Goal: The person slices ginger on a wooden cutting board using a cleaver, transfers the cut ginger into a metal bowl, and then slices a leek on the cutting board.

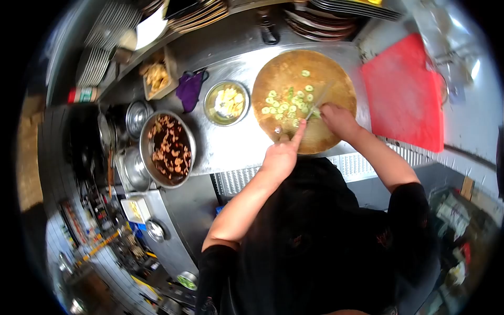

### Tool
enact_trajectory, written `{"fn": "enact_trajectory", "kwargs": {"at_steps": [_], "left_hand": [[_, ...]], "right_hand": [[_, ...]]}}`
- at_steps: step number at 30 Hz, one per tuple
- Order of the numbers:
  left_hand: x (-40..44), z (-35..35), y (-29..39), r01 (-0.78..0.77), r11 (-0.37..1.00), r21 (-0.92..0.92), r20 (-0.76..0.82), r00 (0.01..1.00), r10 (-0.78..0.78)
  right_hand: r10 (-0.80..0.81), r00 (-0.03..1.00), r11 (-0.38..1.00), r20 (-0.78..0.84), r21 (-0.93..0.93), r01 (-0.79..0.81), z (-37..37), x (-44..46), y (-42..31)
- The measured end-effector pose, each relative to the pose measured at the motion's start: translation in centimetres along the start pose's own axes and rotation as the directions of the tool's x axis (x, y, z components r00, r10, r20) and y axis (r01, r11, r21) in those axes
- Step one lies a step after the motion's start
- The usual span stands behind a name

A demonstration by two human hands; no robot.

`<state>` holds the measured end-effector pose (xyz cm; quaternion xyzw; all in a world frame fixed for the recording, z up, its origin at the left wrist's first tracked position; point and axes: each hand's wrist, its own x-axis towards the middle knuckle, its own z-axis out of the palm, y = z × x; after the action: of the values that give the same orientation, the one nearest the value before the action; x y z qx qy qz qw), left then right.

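Observation:
A round wooden chopping board lies on the steel counter, with pale green round slices scattered across its middle. My right hand is closed around a knife at the board's right side; its handle is hidden in the fist. The blade slants up and away over the board. My left hand is at the board's near edge, index finger stretched out to the near end of the blade, thumb apart. Whether the fingertip touches the metal I cannot tell. Left of the board stands a metal bowl holding pale yellow slices.
A large metal basin of meat pieces in dark liquid stands on the left. A purple cloth and a tub of yellowish pieces lie behind. A red cutting board is at the right. Stacked plates line the back.

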<state>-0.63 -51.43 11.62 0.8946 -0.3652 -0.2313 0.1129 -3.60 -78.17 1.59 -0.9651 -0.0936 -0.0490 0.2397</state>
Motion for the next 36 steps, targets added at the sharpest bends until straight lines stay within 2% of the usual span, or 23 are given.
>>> {"fn": "enact_trajectory", "kwargs": {"at_steps": [4, 7, 10, 13, 16, 19, 21, 23, 25, 27, 29, 31, 34, 35, 36], "left_hand": [[-0.5, -0.3, 0.2, -0.046, 0.998, 0.042, -0.104, 0.993, 0.050], [-0.3, -0.1, 0.3, -0.004, 0.999, -0.052, 0.025, 1.000, 0.006], [-0.2, 0.1, 0.4, 0.032, 0.998, -0.046, 0.028, 0.999, -0.030], [-0.3, 0.3, 0.1, 0.031, 0.989, -0.147, -0.013, 0.999, -0.033], [-1.0, -0.9, -0.3, 0.044, 0.952, -0.302, -0.178, 0.979, -0.102], [0.8, 0.1, -5.3, -0.036, 0.841, -0.539, -0.357, 0.915, -0.190], [2.9, 0.7, -10.4, 0.102, 0.815, -0.571, -0.373, 0.852, -0.368], [5.7, 3.0, -16.9, 0.208, 0.889, -0.408, -0.501, 0.763, -0.409], [7.7, 3.6, -20.9, 0.332, 0.907, -0.261, -0.549, 0.722, -0.422], [9.6, 3.6, -23.1, 0.398, 0.906, -0.147, -0.527, 0.744, -0.412], [10.9, 3.2, -24.1, 0.420, 0.897, -0.140, -0.424, 0.793, -0.437], [11.6, 3.7, -25.4, 0.430, 0.902, -0.019, -0.392, 0.827, -0.403], [11.5, 3.9, -27.3, 0.416, 0.898, -0.145, -0.437, 0.787, -0.436], [11.3, 4.3, -27.7, 0.410, 0.891, -0.194, -0.549, 0.708, -0.445], [10.9, 4.9, -29.2, 0.385, 0.892, -0.235, -0.550, 0.704, -0.449]], "right_hand": [[-0.040, 0.989, 0.998, -0.140, -0.055, 0.033, -1.1, -0.8, -1.8], [-0.091, 0.993, 0.992, -0.076, -0.092, 0.084, -1.0, -0.6, -2.0], [-0.127, 0.984, 0.987, -0.121, -0.114, 0.114, -0.5, 0.1, -2.6], [-0.117, 0.974, 0.991, -0.193, -0.084, 0.103, 1.0, 0.4, -2.5], [-0.139, 0.963, 0.989, -0.232, -0.072, 0.125, 1.2, 0.7, -2.2], [-0.143, 0.961, 0.989, -0.237, -0.065, 0.131, 0.9, 0.9, -2.4], [-0.148, 0.959, 0.989, -0.240, -0.063, 0.137, 0.7, 1.1, -2.4], [-0.148, 0.958, 0.989, -0.246, -0.064, 0.136, 0.7, 1.2, -2.5], [-0.140, 0.958, 0.990, -0.251, -0.066, 0.128, 0.7, 1.1, -2.6], [-0.131, 0.962, 0.991, -0.241, -0.066, 0.119, 0.7, 1.1, -2.5], [-0.129, 0.963, 0.991, -0.236, -0.061, 0.118, 0.7, 1.1, -2.5], [-0.134, 0.961, 0.991, -0.241, -0.054, 0.125, 0.6, 1.1, -2.6], [-0.131, 0.965, 0.991, -0.226, -0.058, 0.121, 0.7, 1.1, -2.4], [-0.131, 0.965, 0.991, -0.225, -0.057, 0.121, 0.7, 1.1, -2.3], [-0.132, 0.965, 0.991, -0.226, -0.055, 0.122, 0.6, 1.1, -2.3]]}}
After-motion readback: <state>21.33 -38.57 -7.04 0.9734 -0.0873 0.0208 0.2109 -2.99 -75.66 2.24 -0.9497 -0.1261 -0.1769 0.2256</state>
